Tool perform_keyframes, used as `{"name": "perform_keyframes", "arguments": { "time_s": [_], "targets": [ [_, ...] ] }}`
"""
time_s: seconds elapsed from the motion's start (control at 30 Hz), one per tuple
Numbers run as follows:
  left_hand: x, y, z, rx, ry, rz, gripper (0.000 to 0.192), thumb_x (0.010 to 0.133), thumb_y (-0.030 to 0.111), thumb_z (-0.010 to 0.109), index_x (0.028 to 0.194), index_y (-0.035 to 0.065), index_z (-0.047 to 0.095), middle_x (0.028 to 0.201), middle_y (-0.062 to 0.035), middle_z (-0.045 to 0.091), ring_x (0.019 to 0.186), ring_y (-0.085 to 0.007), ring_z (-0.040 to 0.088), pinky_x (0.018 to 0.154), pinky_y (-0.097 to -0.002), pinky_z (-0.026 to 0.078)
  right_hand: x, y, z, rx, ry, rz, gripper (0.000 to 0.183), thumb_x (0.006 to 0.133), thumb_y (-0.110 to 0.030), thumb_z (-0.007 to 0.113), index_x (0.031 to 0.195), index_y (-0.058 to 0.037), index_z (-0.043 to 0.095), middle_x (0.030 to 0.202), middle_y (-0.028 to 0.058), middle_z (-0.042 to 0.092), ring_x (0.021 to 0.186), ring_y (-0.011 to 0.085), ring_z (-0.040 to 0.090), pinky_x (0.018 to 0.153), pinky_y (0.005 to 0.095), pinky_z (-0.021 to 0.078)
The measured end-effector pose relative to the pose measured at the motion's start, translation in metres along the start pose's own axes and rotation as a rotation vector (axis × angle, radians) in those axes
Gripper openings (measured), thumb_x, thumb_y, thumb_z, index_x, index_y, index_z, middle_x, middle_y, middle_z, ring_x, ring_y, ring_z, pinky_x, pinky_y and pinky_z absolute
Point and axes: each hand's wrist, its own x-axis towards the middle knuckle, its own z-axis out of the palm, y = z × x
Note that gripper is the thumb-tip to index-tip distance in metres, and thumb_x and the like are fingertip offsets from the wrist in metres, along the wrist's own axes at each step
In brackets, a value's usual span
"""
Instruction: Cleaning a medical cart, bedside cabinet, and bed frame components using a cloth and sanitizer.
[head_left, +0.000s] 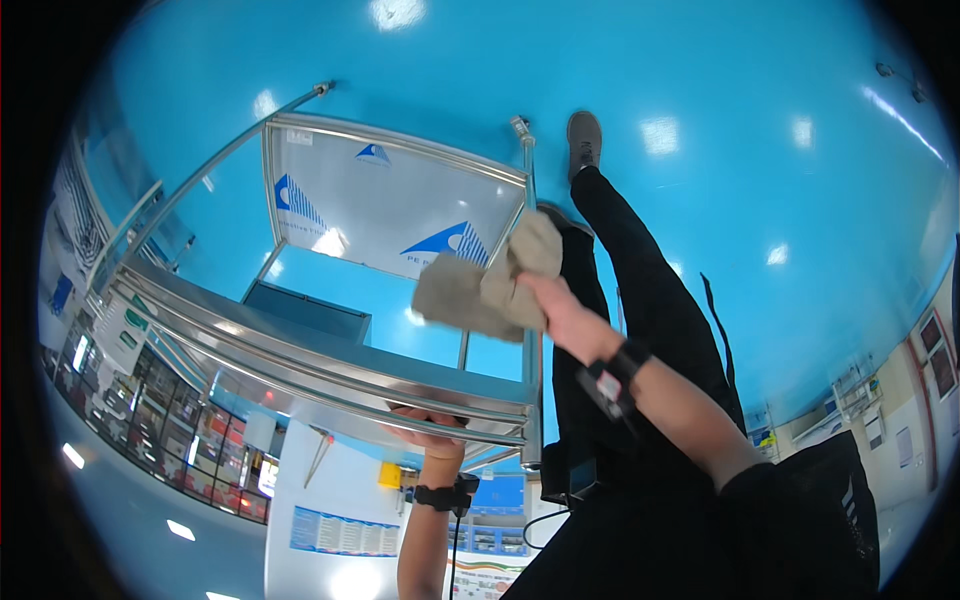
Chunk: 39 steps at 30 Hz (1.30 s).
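My right hand (564, 311) grips a beige-grey cloth (521, 262). The cloth hangs bunched and blurred beside the corner post (532, 375) of a stainless-steel cart. My left hand (429, 433) is at the cart's tubular side rails (330, 409), with one rail crossing in front of it. Rails partly hide its fingers, and a dark patch shows beside them; I cannot tell whether they close around anything. Lower on the cart, a shelf panel (352, 195) is covered in protective film with blue printed marks.
Glossy blue floor (720, 202) surrounds the cart and my shoes (584, 139). A dark blue-grey box-like surface (307, 309) shows beyond the cart frame. A white wall with a notice board (345, 531) and blue cabinets (499, 495) appear at the lower edge. Casters (519, 126) stick out.
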Motion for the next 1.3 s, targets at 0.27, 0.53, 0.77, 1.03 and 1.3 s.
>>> {"name": "perform_keyframes", "arguments": {
  "time_s": [0.27, 0.53, 0.77, 1.03, 1.3],
  "targets": [
    [0.019, 0.019, -0.021, 0.008, -0.055, 0.015, 0.042, 0.089, 0.04, 0.032, 0.11, 0.0046, 0.042, 0.121, -0.0228, 0.041, 0.108, -0.039, 0.042, 0.086, -0.0588, 0.028, 0.081, -0.02, -0.025, -0.321, 0.064, -0.06, 0.018, 0.081, -0.009, 0.054, 0.096, 0.0001, 0.056, 0.081, 0.0074, 0.059, 0.067, 0.0163, 0.059, 0.058, 0.0305, 0.0479],
    [-0.009, 0.014, -0.054, 0.057, -0.552, 0.073, 0.026, 0.089, 0.031, 0.036, 0.072, 0.0122, 0.041, 0.079, -0.0081, 0.048, 0.089, -0.0315, 0.05, 0.078, -0.0599, 0.034, 0.181, -0.034, -0.06, -0.796, 0.181, 0.128, 0.026, 0.078, -0.009, 0.056, 0.099, 0.0039, 0.052, 0.084, 0.0139, 0.058, 0.067, 0.0248, 0.06, 0.053, 0.0371, 0.048],
    [-0.027, 0.015, -0.033, 0.059, -0.243, 0.235, 0.021, 0.086, 0.034, 0.041, 0.089, 0.0142, 0.045, 0.083, -0.0066, 0.048, 0.09, -0.03, 0.052, 0.087, -0.0599, 0.035, 0.132, -0.052, -0.038, -1.935, 0.174, -0.164, 0.052, 0.078, -0.021, 0.051, 0.116, 0.0103, 0.036, 0.098, 0.0267, 0.057, 0.097, 0.0379, 0.055, 0.078, 0.0421, 0.046],
    [-0.108, -0.006, -0.01, -0.034, -0.134, 0.214, 0.017, 0.08, 0.033, 0.044, 0.077, 0.0223, 0.057, 0.101, -0.0079, 0.055, 0.078, -0.0238, 0.048, 0.065, -0.0362, 0.032, 0.0, -0.036, 0.046, -1.204, -0.515, -0.055, 0.062, 0.081, -0.05, 0.056, 0.124, -0.0068, 0.044, 0.115, 0.0077, 0.053, 0.104, 0.0175, 0.051, 0.084, 0.0304, 0.0426],
    [-0.095, -0.003, -0.001, -0.001, -0.094, 0.249, 0.02, 0.079, 0.039, 0.046, 0.068, 0.0224, 0.045, 0.072, 0.0019, 0.038, 0.064, -0.0167, 0.037, 0.062, -0.0328, 0.027, -0.036, 0.033, 0.14, -0.884, -0.829, -0.255, 0.053, 0.079, -0.047, 0.06, 0.113, -0.0065, 0.052, 0.1, 0.0062, 0.057, 0.095, 0.0163, 0.051, 0.085, 0.0284, 0.04]
  ]
}}
